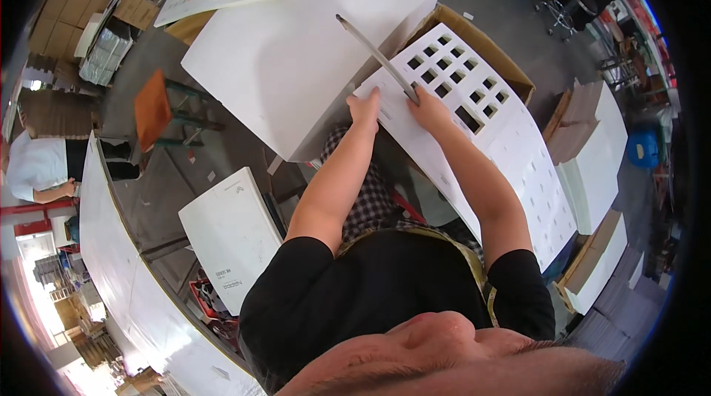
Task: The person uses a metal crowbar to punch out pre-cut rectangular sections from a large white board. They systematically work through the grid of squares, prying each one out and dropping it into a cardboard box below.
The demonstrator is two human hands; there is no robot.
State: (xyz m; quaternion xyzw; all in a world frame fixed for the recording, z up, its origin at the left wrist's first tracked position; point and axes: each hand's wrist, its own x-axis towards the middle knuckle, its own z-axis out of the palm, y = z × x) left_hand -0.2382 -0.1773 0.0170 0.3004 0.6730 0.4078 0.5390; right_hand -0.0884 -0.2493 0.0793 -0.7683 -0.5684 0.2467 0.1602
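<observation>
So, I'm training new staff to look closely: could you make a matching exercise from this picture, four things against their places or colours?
1. Long thin tool
2. Left hand
3. Green-legged stool
4. Wearer's shirt

A. Black
B. At a corner of the holed white board
C. In the right hand
D. Orange-brown on top

Pairs: 1-C, 2-B, 3-D, 4-A.

A black short-sleeved top (392, 274) is worn above black-and-white checked cloth (365, 206).
</observation>
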